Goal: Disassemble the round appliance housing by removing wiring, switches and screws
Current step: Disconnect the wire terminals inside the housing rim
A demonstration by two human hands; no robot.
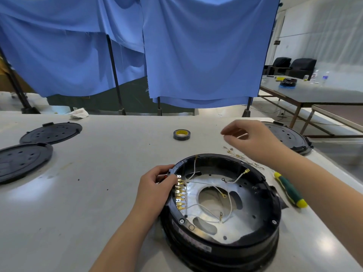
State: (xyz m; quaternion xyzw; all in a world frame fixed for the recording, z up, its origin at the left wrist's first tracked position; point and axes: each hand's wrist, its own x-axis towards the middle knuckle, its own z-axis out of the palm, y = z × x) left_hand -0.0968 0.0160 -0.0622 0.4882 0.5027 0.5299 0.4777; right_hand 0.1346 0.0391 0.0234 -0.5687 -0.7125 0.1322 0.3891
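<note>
A round black housing (261, 242) lies open on the table, showing a silver inner plate and loose white wires (212, 210) with brass ring ends. A row of brass terminals (179, 195) on a switch block sits at its left rim. My left hand (155, 187) grips that block from outside the rim. My right hand (253, 140) hovers above the table beyond the housing, pinching a short white wire (242, 136) between its fingertips. Removed wires with brass ends (235, 154) lie on the table under that hand.
A green and yellow screwdriver (289, 190) lies right of the housing. A roll of black tape (181, 134) stands farther back. Two black round covers (25, 160) rest at the left, another (288, 137) at the right. Blue curtains hang behind the table.
</note>
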